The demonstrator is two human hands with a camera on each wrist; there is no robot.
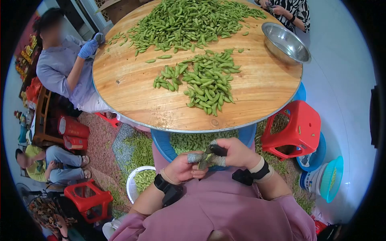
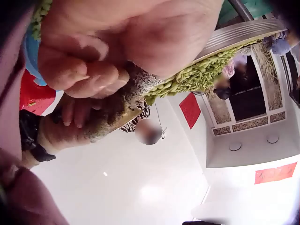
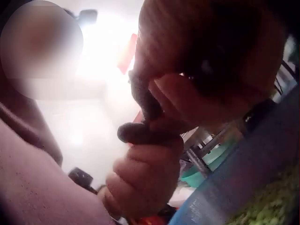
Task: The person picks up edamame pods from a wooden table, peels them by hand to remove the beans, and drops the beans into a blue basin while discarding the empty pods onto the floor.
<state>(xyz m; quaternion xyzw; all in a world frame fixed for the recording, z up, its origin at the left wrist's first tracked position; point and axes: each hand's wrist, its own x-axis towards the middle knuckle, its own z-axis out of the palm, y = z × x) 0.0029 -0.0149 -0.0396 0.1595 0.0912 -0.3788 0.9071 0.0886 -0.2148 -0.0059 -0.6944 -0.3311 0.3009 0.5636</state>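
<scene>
In the head view both hands meet over the blue basin, fingertip to fingertip. My left hand pinches a green soybean pod, with grey wrapping on a finger. From the other side my right hand grips the same pod, its thumb and finger wrapped in grey and dark tape. Much of the pod is covered by the fingers. Below them the blue basin holds shelled green beans. The right wrist view shows the left hand with curled fingers against the right hand.
A round wooden table carries a small pile of pods and a large heap. A steel bowl sits at its right edge. Around stand a red stool, a white basket and several other people.
</scene>
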